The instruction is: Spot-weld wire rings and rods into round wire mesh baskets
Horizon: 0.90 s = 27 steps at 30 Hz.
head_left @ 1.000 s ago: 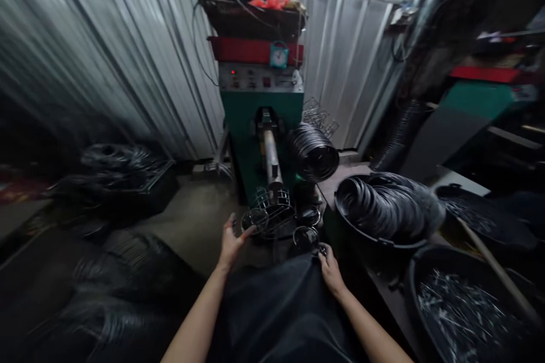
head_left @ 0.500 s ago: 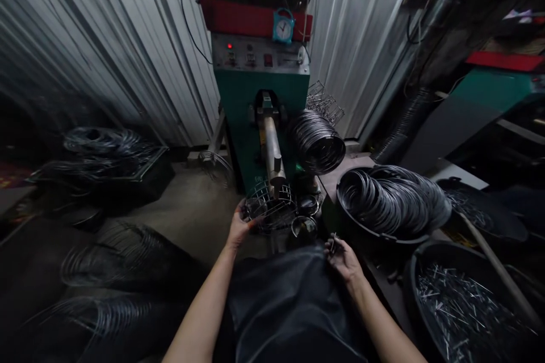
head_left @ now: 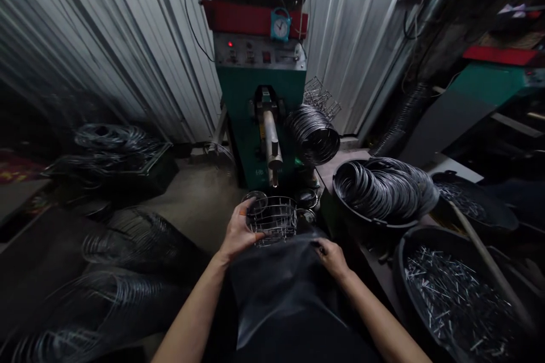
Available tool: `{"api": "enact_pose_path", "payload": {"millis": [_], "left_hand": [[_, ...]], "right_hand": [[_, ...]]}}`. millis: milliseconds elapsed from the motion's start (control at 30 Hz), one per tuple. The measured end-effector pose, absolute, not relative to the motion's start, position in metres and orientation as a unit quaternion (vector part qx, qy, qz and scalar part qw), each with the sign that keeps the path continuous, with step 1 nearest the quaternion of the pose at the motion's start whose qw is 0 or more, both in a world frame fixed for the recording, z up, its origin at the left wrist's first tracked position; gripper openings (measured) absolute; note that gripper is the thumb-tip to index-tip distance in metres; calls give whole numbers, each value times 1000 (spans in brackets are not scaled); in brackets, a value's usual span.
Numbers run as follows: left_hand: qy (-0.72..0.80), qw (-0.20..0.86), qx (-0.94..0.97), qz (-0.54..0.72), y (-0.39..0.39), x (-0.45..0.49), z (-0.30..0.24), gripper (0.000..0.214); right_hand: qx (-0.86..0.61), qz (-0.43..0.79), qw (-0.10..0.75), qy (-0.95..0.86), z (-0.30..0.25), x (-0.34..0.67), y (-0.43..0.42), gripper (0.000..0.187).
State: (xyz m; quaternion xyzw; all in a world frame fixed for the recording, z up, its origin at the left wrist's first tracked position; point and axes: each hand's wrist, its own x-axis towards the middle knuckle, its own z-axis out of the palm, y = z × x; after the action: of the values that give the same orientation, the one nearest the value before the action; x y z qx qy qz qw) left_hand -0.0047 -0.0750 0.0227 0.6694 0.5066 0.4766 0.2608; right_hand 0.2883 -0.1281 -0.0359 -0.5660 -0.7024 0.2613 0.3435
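Observation:
My left hand (head_left: pixel 238 231) grips the left side of a round wire basket (head_left: pixel 275 221), fingers curled over its rim. The basket sits just below the metal arm (head_left: pixel 271 147) of a green machine (head_left: pixel 259 96), at the top edge of the black apron (head_left: pixel 281 289) on my lap. My right hand (head_left: pixel 332 258) rests on that apron to the basket's right, fingers closed in a pinch; what they hold is too small to name. Small metal rings (head_left: pixel 307 198) lie just behind the basket.
A black tub of wire rings (head_left: pixel 383 190) stands to the right, with a coil of rings (head_left: pixel 313 136) beside the machine. A tub of short wire pieces (head_left: pixel 451 295) sits at the near right. Stacked wire frames (head_left: pixel 114 147) and coils fill the left floor. Corrugated wall behind.
My left hand has pulled the wire basket off the machine arm and towards me. My right hand has dropped from in front of the tub onto the apron.

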Motion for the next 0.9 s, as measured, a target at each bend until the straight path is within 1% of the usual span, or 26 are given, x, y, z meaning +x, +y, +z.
{"api": "enact_pose_path", "payload": {"millis": [67, 167, 233, 267, 300, 367, 467, 533, 633, 700, 833, 900], "left_hand": [[511, 196, 716, 433, -73, 4, 29, 88], [522, 146, 742, 394, -68, 21, 33, 86], [530, 131, 743, 387, -66, 30, 33, 83], [533, 126, 741, 388, -66, 34, 32, 81], [534, 121, 740, 390, -66, 36, 32, 79], [534, 119, 739, 394, -66, 38, 31, 75], [544, 139, 728, 393, -65, 33, 31, 71], [558, 162, 716, 387, -63, 28, 31, 69], [557, 188, 708, 392, -59, 22, 30, 67], [551, 198, 705, 401, -56, 20, 30, 66], [555, 212, 695, 406, -50, 18, 27, 65], [553, 215, 696, 405, -48, 16, 26, 65]], "right_hand": [[-557, 226, 310, -737, -2, 277, -118, 25], [-558, 166, 231, -779, 46, 251, -94, 31], [-573, 141, 181, -787, 63, 232, -79, 31], [-582, 133, 170, -784, 65, 224, -74, 29], [-588, 128, 172, -780, 64, 216, -70, 26], [-588, 142, 214, -767, 56, 207, -66, 18], [-540, 233, 304, -750, 41, 204, -62, 15], [-487, 305, 328, -750, 38, 208, -58, 18], [-417, 345, 305, -784, 44, 216, -49, 20], [-389, 335, 273, -814, 51, 219, -44, 22], [-376, 292, 216, -852, 56, 219, -38, 34], [-378, 276, 208, -859, 54, 217, -37, 31]]}}
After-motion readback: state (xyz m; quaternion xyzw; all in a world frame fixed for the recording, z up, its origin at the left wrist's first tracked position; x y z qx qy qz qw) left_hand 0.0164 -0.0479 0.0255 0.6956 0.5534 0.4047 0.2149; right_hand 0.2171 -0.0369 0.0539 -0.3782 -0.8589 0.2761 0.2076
